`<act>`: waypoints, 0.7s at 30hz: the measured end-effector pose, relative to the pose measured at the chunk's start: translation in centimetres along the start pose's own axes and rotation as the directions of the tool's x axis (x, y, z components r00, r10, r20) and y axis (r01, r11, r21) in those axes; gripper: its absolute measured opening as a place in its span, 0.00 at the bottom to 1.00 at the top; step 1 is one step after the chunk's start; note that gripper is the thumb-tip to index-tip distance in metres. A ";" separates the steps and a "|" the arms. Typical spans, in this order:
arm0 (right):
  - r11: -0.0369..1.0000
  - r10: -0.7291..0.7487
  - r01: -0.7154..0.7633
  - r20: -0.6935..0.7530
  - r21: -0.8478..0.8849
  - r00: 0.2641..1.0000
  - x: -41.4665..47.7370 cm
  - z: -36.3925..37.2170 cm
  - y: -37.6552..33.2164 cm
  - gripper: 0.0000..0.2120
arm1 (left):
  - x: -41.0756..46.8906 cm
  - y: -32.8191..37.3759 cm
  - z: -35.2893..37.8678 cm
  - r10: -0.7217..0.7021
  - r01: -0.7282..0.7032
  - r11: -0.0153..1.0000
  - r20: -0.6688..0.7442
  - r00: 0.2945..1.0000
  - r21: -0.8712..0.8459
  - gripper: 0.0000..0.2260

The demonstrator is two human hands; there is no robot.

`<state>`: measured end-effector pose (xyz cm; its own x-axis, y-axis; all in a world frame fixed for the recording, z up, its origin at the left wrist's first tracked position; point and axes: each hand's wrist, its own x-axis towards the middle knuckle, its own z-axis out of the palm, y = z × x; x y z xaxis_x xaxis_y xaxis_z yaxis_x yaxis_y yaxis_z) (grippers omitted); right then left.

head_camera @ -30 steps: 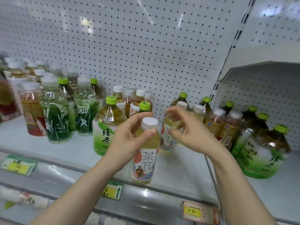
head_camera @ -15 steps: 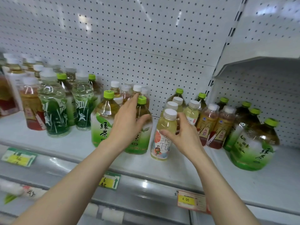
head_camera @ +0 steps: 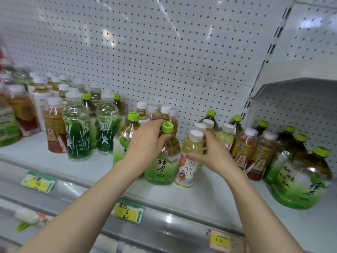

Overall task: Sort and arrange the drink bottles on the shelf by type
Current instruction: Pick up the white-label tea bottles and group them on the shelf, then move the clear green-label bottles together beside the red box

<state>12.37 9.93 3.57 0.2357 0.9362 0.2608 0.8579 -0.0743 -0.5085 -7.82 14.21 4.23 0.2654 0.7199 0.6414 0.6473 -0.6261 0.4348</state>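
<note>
A green-tea bottle (head_camera: 165,165) with a green cap stands at the shelf's front, and my left hand (head_camera: 145,143) is wrapped around its neck and shoulder. Right beside it stands a pale yellow tea bottle (head_camera: 189,157) with a white cap; my right hand (head_camera: 212,155) holds its side, fingers curled around the body. Another green-tea bottle (head_camera: 124,137) stands just left of my left hand, partly hidden by it. More pale yellow bottles (head_camera: 225,136) stand behind my right hand.
Clear green-patterned water bottles (head_camera: 77,128) and a red-labelled tea (head_camera: 54,130) stand at left. Amber red-labelled bottles (head_camera: 244,148) and large green-tea bottles (head_camera: 300,178) crowd the right. A white shelf (head_camera: 200,196) with price tags (head_camera: 128,213) runs along the front; pegboard (head_camera: 164,61) is behind.
My left hand let go of the pale yellow bottle after setting it on the shelf and moved onto the green-tea bottle. My right hand closed onto the yellow bottle's side.
</note>
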 end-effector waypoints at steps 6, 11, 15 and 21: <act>0.993 -0.116 0.118 -0.100 0.012 0.988 3.4 -4.4 -2.0 0.19 | -0.2 -0.2 -0.7 0.001 -0.001 1.000 0.045 0.999 -0.010 0.23; 0.969 -0.147 0.169 0.126 -0.183 0.981 11.9 -2.5 -4.3 0.24 | 0.9 -1.2 -1.2 0.024 -0.022 1.000 0.106 0.994 -0.019 0.22; 0.997 -0.030 0.051 0.357 -0.052 0.934 16.0 -0.1 -5.2 0.31 | 1.2 -2.7 -1.9 0.095 -0.090 0.995 0.150 0.984 -0.044 0.24; 1.000 -0.018 0.024 0.266 -0.018 0.964 18.0 0.2 -5.1 0.21 | 2.6 -4.4 -3.9 0.096 -0.089 0.990 0.062 0.993 -0.108 0.20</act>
<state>12.14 27.25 10.69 0.0901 0.9950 0.0422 0.8715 -0.0583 -0.4869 -12.75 17.69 6.49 0.3700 0.6739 0.6395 0.5401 -0.7161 0.4421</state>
